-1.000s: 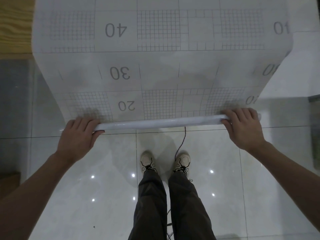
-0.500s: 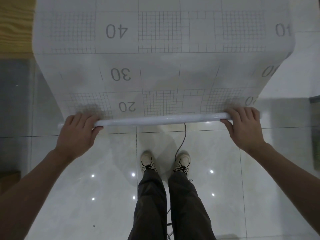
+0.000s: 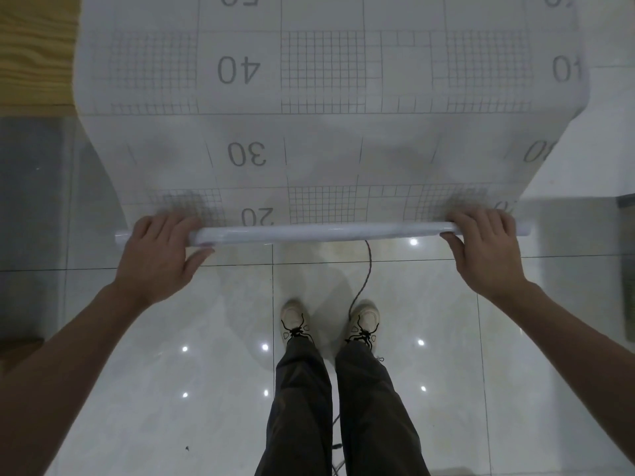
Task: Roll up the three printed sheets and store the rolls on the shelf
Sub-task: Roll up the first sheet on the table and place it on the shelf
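1. While the printed sheet (image 3: 323,132) hangs off the near edge of the bench (image 3: 34,53), its near end is wound into a slim roll (image 3: 323,232) held level above the tiled floor (image 3: 206,372).
2. Left hand (image 3: 161,255) wraps the roll's left end, fingers over the top, thumb underneath.
3. Right hand (image 3: 484,252) grips the right end the same way, the tube's tip poking out past it.
4. Numbers 20, 30 and 40 read upside down up the sheet, grid blocks either side.
5. Down below, two pale shoes (image 3: 295,317) stand on the floor, a thin cord (image 3: 364,276) trailing between them.
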{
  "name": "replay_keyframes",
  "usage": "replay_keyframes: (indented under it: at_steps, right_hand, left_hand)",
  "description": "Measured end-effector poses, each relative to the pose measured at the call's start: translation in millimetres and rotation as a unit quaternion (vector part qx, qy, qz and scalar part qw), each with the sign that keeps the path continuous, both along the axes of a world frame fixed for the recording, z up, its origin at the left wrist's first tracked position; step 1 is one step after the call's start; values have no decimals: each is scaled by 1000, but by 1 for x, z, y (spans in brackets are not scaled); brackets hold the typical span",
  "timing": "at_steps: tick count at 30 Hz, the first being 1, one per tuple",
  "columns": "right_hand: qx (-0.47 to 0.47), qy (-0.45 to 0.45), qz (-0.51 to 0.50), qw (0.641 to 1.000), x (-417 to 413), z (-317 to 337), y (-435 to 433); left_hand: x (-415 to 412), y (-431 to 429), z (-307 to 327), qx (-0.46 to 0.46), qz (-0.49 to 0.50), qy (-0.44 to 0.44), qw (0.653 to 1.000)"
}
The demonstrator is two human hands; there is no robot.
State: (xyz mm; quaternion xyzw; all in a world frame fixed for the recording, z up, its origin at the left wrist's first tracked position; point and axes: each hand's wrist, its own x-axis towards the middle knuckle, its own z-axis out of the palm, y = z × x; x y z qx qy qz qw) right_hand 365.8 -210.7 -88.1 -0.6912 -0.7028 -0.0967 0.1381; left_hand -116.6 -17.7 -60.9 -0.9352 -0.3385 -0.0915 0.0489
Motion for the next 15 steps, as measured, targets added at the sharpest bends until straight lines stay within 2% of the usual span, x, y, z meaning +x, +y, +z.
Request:
replay_keyframes:
  at_steps: [4, 9, 11, 15]
  right_hand:
    - [-37, 19, 8, 999, 3, 5, 5]
    - [13, -16, 4, 1000, 2, 3, 11]
    - [11, -14, -7, 1000, -1, 5, 11]
    - [-32, 50, -15, 998, 1, 12, 14]
  left_hand:
    - [-1, 6, 0, -2, -21, 16, 1000]
    - [7, 5, 1, 50, 13, -10, 999]
    - [9, 4, 1, 37, 18, -11, 999]
    - [6, 9, 5, -12, 3, 19, 1000]
